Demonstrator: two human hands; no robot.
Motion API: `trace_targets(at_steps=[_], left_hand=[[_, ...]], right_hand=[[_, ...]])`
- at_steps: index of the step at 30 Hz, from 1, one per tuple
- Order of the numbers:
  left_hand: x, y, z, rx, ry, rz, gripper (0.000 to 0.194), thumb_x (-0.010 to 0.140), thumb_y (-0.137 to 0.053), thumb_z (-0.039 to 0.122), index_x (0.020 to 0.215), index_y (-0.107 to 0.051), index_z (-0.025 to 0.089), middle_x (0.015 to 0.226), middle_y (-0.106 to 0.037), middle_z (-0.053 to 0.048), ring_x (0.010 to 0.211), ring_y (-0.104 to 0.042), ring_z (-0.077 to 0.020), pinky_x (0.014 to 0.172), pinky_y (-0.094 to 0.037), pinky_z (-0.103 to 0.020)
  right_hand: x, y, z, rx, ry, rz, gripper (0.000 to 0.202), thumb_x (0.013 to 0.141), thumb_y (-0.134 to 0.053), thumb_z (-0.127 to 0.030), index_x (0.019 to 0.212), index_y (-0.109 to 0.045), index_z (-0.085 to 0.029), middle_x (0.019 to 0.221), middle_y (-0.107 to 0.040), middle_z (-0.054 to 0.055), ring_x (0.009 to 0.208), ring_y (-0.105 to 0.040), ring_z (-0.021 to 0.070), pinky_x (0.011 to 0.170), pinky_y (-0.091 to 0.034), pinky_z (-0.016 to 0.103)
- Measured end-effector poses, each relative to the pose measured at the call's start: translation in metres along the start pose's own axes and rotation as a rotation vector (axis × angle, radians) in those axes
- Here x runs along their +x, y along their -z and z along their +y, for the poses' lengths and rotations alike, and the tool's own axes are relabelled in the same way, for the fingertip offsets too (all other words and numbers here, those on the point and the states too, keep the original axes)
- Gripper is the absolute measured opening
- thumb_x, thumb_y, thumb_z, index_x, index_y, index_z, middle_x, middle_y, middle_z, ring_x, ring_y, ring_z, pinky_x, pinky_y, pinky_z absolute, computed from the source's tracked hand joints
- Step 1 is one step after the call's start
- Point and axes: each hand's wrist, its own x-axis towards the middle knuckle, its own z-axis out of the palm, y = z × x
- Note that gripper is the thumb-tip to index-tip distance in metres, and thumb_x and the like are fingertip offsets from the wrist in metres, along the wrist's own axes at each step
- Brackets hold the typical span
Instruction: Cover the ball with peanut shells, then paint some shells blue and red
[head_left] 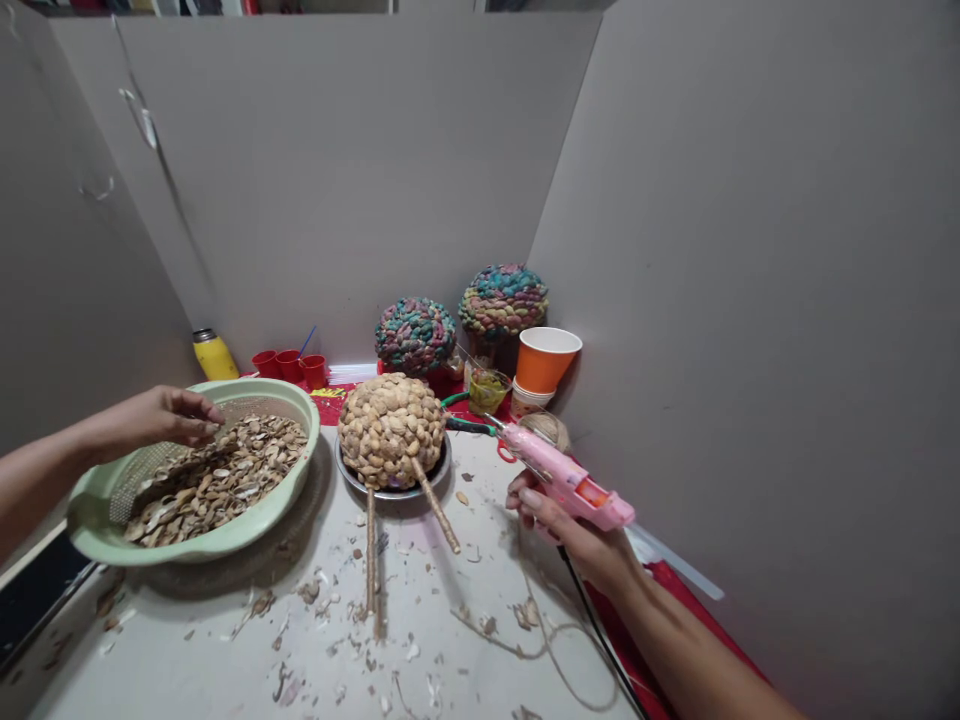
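My right hand point(570, 520) grips a pink hot glue gun point(559, 470), its nozzle pointing up and left. Over a pale green colander point(300, 490) hangs my left hand point(176, 413), fingers bent and slightly apart, with nothing visible in them. Nut shell halves point(232, 475) fill the colander's bottom. Between the hands, a ball covered in tan shells point(390, 425) rests in a metal bowl point(446, 470). Two brown sticks, a left stick point(371, 560) and a right stick point(436, 508), project from the ball toward me. Neither hand touches the ball.
Behind stand two multicoloured shell-covered balls point(415, 335), an orange paper cup point(546, 362), red cups point(289, 365) and a yellow bottle point(215, 355). Twine point(547, 430), a black cord point(592, 610) and shell scraps lie on the table. Grey partitions point(337, 180) enclose it.
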Motion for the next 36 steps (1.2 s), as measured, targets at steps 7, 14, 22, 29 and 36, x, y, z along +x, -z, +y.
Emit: trace_targets(at_steps=[7,14,22,29,36], left_hand=[[0.001,-0.019,0.019,0.001,-0.077,0.006,0.037,0.055,-0.081,0.043,0.083,-0.071,0.021,0.078,-0.074,0.001,0.077,-0.065,-0.0188,0.081,-0.052,-0.033],[0.012,-0.035,0.023,0.164,-0.112,-0.011,0.036,0.055,-0.080,0.044,0.078,-0.072,0.017,0.074,-0.074,-0.001,0.075,-0.063,-0.0196,0.075,-0.050,-0.028],[0.007,-0.039,0.016,0.394,-0.088,0.006,0.035,0.056,-0.076,0.047,0.079,-0.077,0.021,0.077,-0.076,-0.003,0.074,-0.063,-0.0232,0.066,-0.046,-0.026],[0.003,-0.038,0.009,0.383,-0.081,-0.081,0.019,0.051,-0.078,0.035,0.063,-0.073,0.023,0.066,-0.072,0.000,0.068,-0.061,-0.0210,0.063,-0.047,-0.025],[-0.010,-0.020,-0.001,0.127,-0.014,-0.099,0.035,0.058,-0.080,0.050,0.069,-0.067,0.020,0.058,-0.062,0.002,0.055,-0.058,-0.0155,0.056,-0.049,-0.025]], right_hand=[[0.000,-0.001,-0.003,0.060,0.014,-0.006,0.038,0.084,-0.065,-0.059,0.093,-0.066,-0.022,0.080,-0.068,0.005,0.066,-0.059,0.0192,0.055,-0.044,0.030],[0.000,-0.001,-0.010,0.025,0.059,-0.006,0.037,0.084,-0.065,-0.057,0.088,-0.069,-0.020,0.073,-0.068,0.006,0.065,-0.060,0.0205,0.052,-0.045,0.030],[0.000,0.001,-0.009,0.014,0.054,0.002,0.040,0.081,-0.064,-0.061,0.085,-0.068,-0.022,0.073,-0.066,0.006,0.065,-0.061,0.0218,0.050,-0.044,0.030],[0.001,0.002,-0.008,-0.023,0.068,-0.023,0.036,0.084,-0.064,-0.058,0.083,-0.069,-0.022,0.072,-0.066,0.006,0.063,-0.059,0.0208,0.052,-0.045,0.031],[0.002,0.000,0.000,-0.044,0.049,0.017,0.037,0.082,-0.065,-0.059,0.083,-0.072,-0.023,0.075,-0.070,0.007,0.064,-0.062,0.0220,0.053,-0.048,0.031]])
